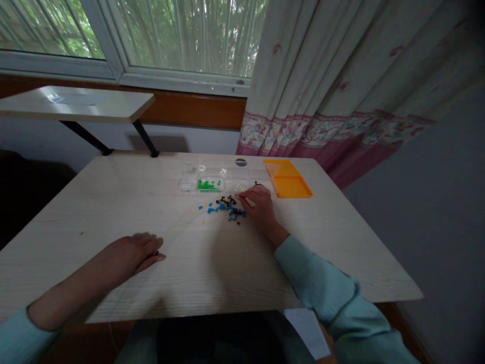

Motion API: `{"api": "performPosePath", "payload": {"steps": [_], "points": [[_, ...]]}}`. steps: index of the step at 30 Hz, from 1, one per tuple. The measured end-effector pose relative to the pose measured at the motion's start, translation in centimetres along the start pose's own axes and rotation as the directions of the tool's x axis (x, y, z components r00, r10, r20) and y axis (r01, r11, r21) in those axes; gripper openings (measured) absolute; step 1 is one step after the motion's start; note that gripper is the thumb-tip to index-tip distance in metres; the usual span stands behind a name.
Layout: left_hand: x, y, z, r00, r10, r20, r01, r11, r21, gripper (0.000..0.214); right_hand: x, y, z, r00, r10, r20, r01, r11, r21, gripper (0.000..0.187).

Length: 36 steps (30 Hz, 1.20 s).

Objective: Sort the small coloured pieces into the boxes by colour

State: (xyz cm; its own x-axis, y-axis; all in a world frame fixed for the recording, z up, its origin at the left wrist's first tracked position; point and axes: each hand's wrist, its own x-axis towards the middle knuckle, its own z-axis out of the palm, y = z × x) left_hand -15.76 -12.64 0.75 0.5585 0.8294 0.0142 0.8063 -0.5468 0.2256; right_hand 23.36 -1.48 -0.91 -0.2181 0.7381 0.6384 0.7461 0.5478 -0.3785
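A loose pile of small blue, dark brown and yellow plastic pieces [226,206] lies on the table. Over its right side, my right hand [260,206] has thumb and forefinger pinched together at a tiny dark piece. My left hand [138,252] rests low over the table, well to the left of the pile, its fingers curled toward the thumb around small dark brown pieces that are mostly hidden. Behind the pile sits a clear compartment box [185,177]. Green pieces [208,185] fill one front compartment, and pale yellow pieces [241,187] lie in another, partly behind my right hand.
An orange tray [291,183] stands right of the clear box. Behind them a round dark sticker or disc [241,162] lies near the table's back edge. A raised white shelf [102,103] on black legs occupies the back left. A curtain [303,101] hangs behind the table.
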Motion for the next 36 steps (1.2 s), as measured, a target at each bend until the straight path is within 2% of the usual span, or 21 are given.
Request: {"api": "performPosePath", "payload": {"steps": [3,6,9,13,17,21,24,27,30,34,36], "points": [[0.3,0.3,1.1,0.998,0.055,-0.002,-0.055,0.997,0.061,0.039,0.0,0.0,0.1,1.000,-0.013,-0.012,0.013,1.000,0.003,0.014],[2.0,1.2,0.9,0.992,0.128,-0.002,-0.128,0.990,0.052,0.033,0.1,0.1,0.1,1.000,-0.010,-0.008,0.010,1.000,0.003,0.014],[5.0,2.8,0.3,0.975,0.213,0.066,-0.220,0.964,0.148,0.031,0.0,0.1,0.1,1.000,-0.003,0.002,0.003,1.000,0.012,0.014],[9.7,4.7,0.4,0.951,0.301,0.069,-0.309,0.931,0.194,0.028,-0.1,0.4,0.3,1.000,-0.003,0.018,0.002,1.000,0.028,0.015],[13.8,6.2,1.4,0.955,0.297,0.022,-0.296,0.935,0.195,0.025,-0.2,0.7,0.7,1.000,-0.024,0.009,0.023,0.999,0.037,0.013],[16.6,7.2,2.1,0.979,0.192,-0.074,-0.182,0.976,0.120,0.027,-0.2,0.6,0.7,0.999,-0.037,0.016,0.036,0.999,0.032,0.011],[17.4,7.4,2.3,0.986,0.136,-0.095,-0.126,0.986,0.108,0.030,-0.2,0.4,0.5,0.999,-0.031,0.014,0.031,0.999,0.028,0.011],[17.2,7.0,2.4,0.979,0.168,-0.113,-0.153,0.979,0.132,0.032,-0.2,0.3,0.6,1.000,-0.026,0.007,0.026,0.999,0.036,0.011],[16.9,6.4,2.7,0.970,0.169,-0.173,-0.157,0.984,0.084,0.034,-0.2,0.2,0.8,0.999,-0.040,0.025,0.039,0.999,0.033,0.012],[17.1,6.1,2.9,0.948,0.118,-0.297,-0.164,0.977,-0.136,0.039,-0.5,-0.6,0.8,0.994,-0.099,0.045,0.098,0.995,0.031,0.014],[17.3,6.3,2.9,0.937,0.103,-0.334,-0.210,0.929,-0.304,0.043,-0.6,-1.3,0.7,0.984,-0.166,0.059,0.164,0.985,0.047,0.016]]}}
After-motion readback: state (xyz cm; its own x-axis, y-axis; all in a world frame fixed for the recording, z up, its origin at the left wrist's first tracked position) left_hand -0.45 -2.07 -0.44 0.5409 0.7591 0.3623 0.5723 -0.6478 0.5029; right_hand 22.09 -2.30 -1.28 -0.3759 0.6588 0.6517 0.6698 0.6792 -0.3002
